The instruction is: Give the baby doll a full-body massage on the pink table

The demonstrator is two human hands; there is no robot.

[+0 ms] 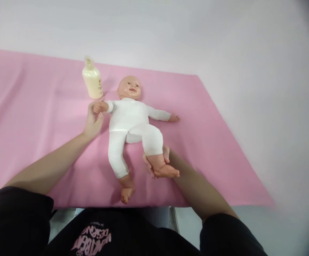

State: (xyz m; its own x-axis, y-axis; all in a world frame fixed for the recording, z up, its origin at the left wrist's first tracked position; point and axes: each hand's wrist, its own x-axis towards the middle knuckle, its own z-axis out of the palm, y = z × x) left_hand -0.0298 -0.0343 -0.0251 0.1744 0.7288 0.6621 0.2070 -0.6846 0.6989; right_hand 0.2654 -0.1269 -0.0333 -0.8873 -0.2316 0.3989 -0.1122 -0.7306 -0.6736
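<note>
A baby doll point(129, 115) with a white cloth body lies on its back on a pink sheet point(210, 149), head pointing away from me. My left hand point(93, 122) is closed around the doll's hand on the left side. Under the doll's raised leg on the right, my right hand point(149, 165) grips the lower leg from below and behind; the leg hides part of my fingers. The doll's other leg lies bent toward the front edge. Its other arm stretches out to the right.
A cream pump bottle point(92, 80) stands just beyond my left hand, left of the doll's head. A pale wall point(154, 32) rises behind the sheet. The sheet's front edge runs close to my body, and its right edge slants toward me.
</note>
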